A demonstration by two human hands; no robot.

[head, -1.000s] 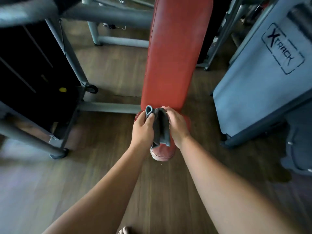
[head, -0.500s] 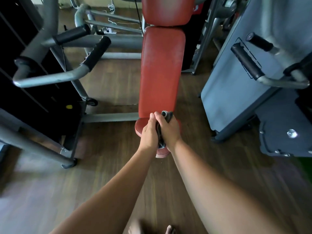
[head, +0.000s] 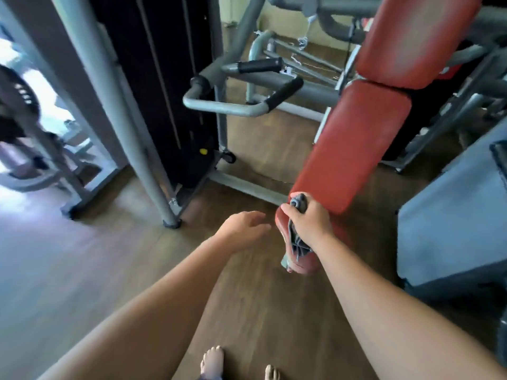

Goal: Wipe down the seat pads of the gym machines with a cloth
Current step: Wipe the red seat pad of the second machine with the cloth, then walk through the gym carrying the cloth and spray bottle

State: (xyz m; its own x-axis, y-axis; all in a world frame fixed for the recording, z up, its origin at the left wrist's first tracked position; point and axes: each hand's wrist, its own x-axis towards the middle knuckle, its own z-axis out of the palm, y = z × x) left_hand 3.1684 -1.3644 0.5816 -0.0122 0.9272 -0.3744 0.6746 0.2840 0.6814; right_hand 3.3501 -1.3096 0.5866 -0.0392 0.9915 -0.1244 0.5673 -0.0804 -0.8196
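Grips grey cloth (head: 296, 242) in R hand (head: 311, 224), approx 3 o'clock from frame centre. Fingers curled round the bunched fabric, thumb across the top. One fold pokes out past the knuckles at 12; loose tail hangs down at 6.

Rests fist + cloth on red seat pad (head: 282, 227). Pad mostly hidden under the hand; only its L rim and lower tip visible.

Holds L hand (head: 244, 229) just at 9 o'clock of the pad, apart from it, over the wood floor (head: 82, 270), touching nothing. Fingers loosely bent w/ narrow gaps btwn them, though blurred, so exact spread hard to call.

Beyond the fist, at 12–1 o'clock: red back pad (head: 354, 149), tilted toward 1, w/ a second red pad (head: 417, 37) above it at frame top R.

At 11–12 o'clock from centre: two black-grip handles (head: 284, 94) on grey tubing.

At 10–11: black weight stack (head: 170, 78) w/ yellow pin (head: 203, 151) low on it. Thick grey post (head: 123, 113) in front of the stack, leaning, foot on the floor.

At 3–4 o'clock, frame R edge: grey-blue machine shroud (head: 452, 215), well apart from the hands.

At 6 o'clock, bottom edge: bare toes (head: 212, 360) on the floor, btwn the two forearms.
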